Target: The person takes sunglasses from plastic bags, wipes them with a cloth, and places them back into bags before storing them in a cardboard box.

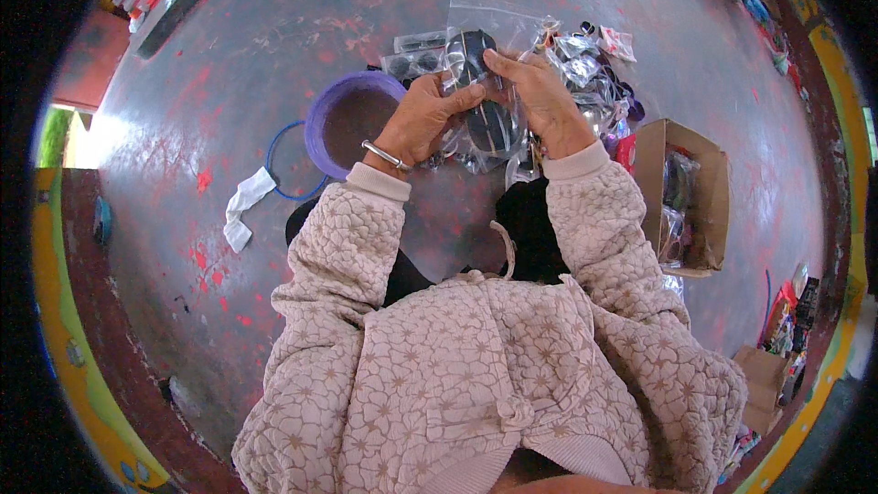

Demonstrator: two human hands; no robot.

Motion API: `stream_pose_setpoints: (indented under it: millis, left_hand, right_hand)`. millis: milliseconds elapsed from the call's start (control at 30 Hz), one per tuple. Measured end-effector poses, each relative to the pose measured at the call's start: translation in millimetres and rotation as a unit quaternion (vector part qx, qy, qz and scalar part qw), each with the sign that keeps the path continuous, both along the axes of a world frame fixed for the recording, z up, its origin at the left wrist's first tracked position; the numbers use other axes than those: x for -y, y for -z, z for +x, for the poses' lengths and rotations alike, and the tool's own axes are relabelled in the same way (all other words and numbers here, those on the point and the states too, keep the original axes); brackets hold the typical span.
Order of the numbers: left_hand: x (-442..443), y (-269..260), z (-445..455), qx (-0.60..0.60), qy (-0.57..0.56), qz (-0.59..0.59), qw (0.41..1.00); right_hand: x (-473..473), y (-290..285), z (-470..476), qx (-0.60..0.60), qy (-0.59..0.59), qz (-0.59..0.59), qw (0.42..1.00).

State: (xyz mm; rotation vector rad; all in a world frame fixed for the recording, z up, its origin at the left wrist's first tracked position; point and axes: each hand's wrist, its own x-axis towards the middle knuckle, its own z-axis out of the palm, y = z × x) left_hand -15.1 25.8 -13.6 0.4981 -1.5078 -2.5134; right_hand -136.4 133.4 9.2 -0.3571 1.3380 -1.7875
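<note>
Both my hands hold a clear plastic bag (504,17) in front of me, above the floor. Inside or against it are dark, rounded items (473,48) that look like sunglasses; the plastic's glare hides their exact form. My left hand (429,113), with a silver bangle at the wrist, grips the left side with thumb and fingers. On the upper right part, my right hand (538,92) presses its thumb and fingers. More sunglasses in clear packets (415,62) lie behind my left hand. A heap of plastic-wrapped small goods (583,72) lies beyond my right hand.
A purple round tub (317,125) stands left of my left hand, overlapping a blue hoop (269,151) near a white cloth strip (241,209). At right is an open cardboard box (651,192) holding wrapped items. Assorted goods (782,319) line the low wall at the far right.
</note>
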Motion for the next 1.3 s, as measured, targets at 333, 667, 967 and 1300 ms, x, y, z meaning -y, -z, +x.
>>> stream_pose_setpoints:
  millis: [333,667,967,1300]
  left_hand:
    - [0,33,-6,-0.099,-0.012,-0.191,0.977]
    - [-21,-28,-5,-0.157,-0.109,0.212,0.958]
    - [29,-23,25,-0.186,-0.099,0.141,0.967]
    - [29,0,10,-0.140,0.067,0.124,0.980]
  right_hand:
    - [1,-5,-25,-0.552,0.275,0.178,0.767]
    - [35,9,46,-0.790,0.085,0.080,0.601]
    - [-22,2,-9,-0.545,-0.194,0.307,0.756]
    - [-7,10,-25,-0.564,-0.088,0.081,0.817]
